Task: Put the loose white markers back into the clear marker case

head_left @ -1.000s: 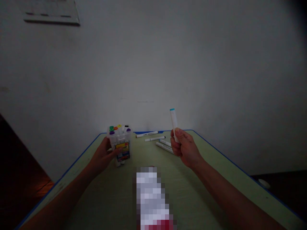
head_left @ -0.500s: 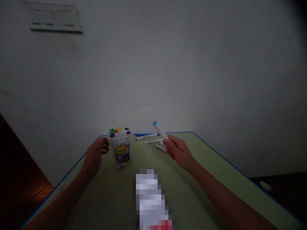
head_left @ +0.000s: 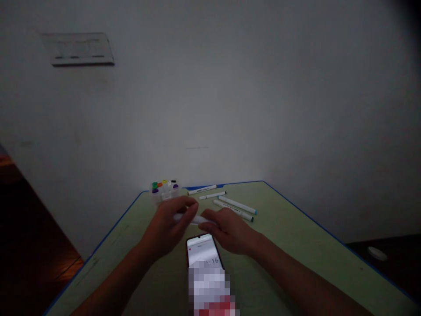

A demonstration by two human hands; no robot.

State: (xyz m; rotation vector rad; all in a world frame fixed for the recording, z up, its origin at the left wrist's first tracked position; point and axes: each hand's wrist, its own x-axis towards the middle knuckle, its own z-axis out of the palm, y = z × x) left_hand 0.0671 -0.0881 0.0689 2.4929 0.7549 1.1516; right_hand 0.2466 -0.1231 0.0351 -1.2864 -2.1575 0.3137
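Observation:
Both my hands meet over the middle of the green table (head_left: 289,245), each closed on one end of a white marker (head_left: 194,219) held level between them. My left hand (head_left: 169,226) grips the marker's left end and my right hand (head_left: 226,228) its right end. Behind my left hand stands a clear marker box (head_left: 164,191) with coloured caps showing on top; my hand hides its lower part. Several loose white markers (head_left: 235,207) lie on the table behind my right hand.
A phone (head_left: 204,252) with a lit screen lies on the table just below my hands, its lower part blurred out. The table has a blue edge and butts against a pale wall. A wall plate (head_left: 80,49) sits high on the left.
My right hand has lowered the blue-capped marker from upright to level. My left hand has left the marker box and closed on the marker's other end. The view has tilted down.

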